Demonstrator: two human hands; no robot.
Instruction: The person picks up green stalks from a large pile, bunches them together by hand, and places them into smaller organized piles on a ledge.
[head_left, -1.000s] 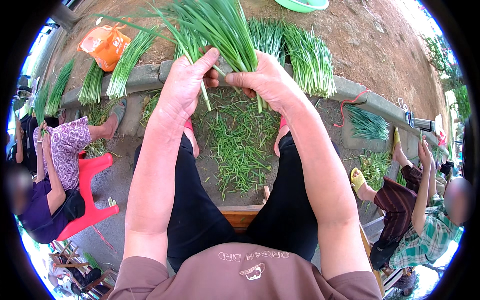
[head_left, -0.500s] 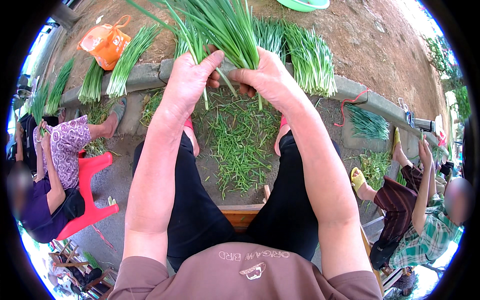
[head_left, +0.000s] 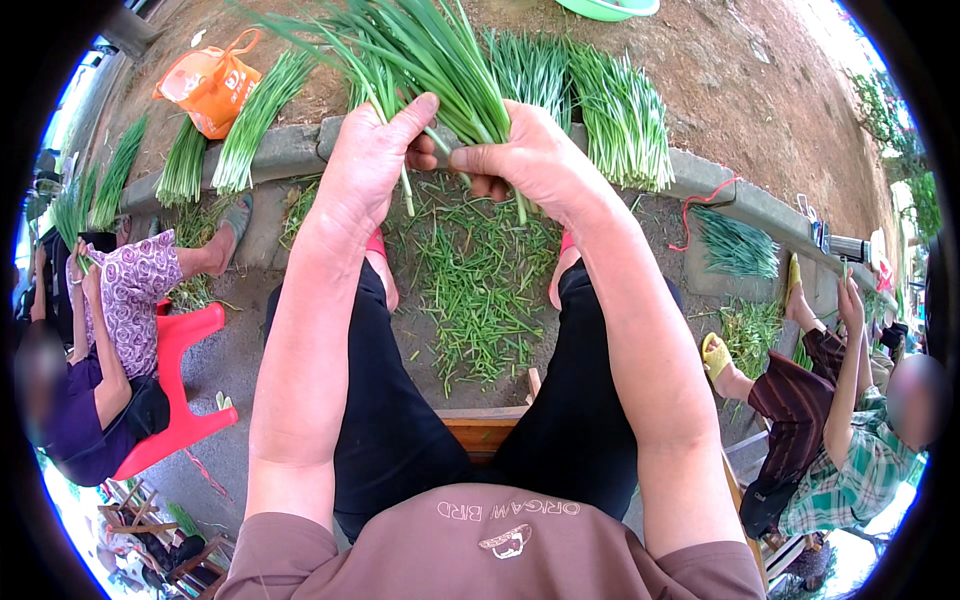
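Note:
My left hand (head_left: 375, 150) pinches a few chive stalks (head_left: 408, 185) near their pale lower ends, thumb on top. A thicker bunch of green chives (head_left: 440, 65) is gripped by my right hand (head_left: 525, 155), its leaves fanning up and to the left. The two hands are close together above the curb, and the stalks cross between them. Parts of the fingers are hidden behind the stems. On the ground between my feet lies a heap of loose chive trimmings (head_left: 475, 290).
Bundles of chives (head_left: 625, 120) lie along the stone curb (head_left: 285, 155), with an orange bag (head_left: 212, 90) at the left. A green basin (head_left: 610, 8) stands at the far edge. People sit on both sides, one on a red stool (head_left: 180, 370). More chives (head_left: 735, 245) lie at right.
Both hands have shifted slightly left with the chives still in them. The leaves of the bunch tilt a little further left.

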